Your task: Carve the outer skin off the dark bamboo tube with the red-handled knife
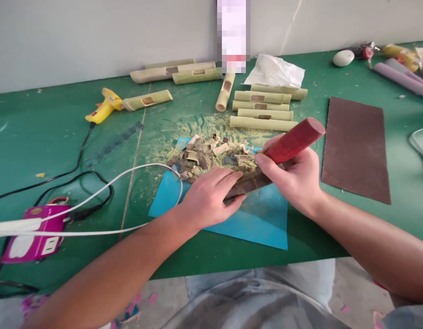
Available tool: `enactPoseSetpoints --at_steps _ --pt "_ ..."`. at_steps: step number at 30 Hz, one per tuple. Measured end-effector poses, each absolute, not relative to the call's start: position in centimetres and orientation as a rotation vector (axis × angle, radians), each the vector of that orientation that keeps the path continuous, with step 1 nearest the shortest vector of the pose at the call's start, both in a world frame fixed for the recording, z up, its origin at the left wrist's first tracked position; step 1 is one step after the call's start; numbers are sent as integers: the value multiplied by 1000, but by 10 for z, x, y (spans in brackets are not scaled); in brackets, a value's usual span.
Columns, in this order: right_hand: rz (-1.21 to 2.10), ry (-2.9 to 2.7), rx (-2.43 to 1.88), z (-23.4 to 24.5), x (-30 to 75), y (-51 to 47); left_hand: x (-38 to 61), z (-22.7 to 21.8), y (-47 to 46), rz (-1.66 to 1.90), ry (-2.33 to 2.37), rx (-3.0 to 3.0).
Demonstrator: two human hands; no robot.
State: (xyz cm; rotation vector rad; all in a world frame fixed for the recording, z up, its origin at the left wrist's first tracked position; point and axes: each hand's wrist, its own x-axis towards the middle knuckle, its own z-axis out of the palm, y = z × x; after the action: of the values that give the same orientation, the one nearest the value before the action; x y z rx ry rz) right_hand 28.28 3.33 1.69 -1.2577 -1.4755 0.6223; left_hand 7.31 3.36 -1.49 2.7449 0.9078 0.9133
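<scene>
My left hand [214, 196] is closed on a dark brown piece of bamboo [250, 182], held low over a blue sheet [262, 224]. My right hand [297, 178] grips a thick red wooden handle [293, 141] that tilts up to the right. Its lower end meets the bamboo near my right thumb, and my hand hides the rest of the tool. Just beyond both hands lies a pile of bamboo offcuts and shavings [211, 155], partly on the blue sheet.
Bamboo tubes with cut windows [261, 97] lie at the back, some under white paper [275, 71]. A yellow glue gun [104, 109] lies left, a purple power strip [40, 233] with cables nearer me. A brown sheet [357, 148] is at right, on the green table [184, 260].
</scene>
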Motion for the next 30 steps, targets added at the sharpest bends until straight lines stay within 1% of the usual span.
enactPoseSetpoints --at_steps 9,24,30 --pt "520 -1522 -1290 13 276 35 79 -15 30 893 949 2703" --pt "578 -1476 -1162 10 269 37 79 -19 32 874 940 2683" --pt "583 -1388 -1333 12 259 48 77 -16 34 866 999 2816"
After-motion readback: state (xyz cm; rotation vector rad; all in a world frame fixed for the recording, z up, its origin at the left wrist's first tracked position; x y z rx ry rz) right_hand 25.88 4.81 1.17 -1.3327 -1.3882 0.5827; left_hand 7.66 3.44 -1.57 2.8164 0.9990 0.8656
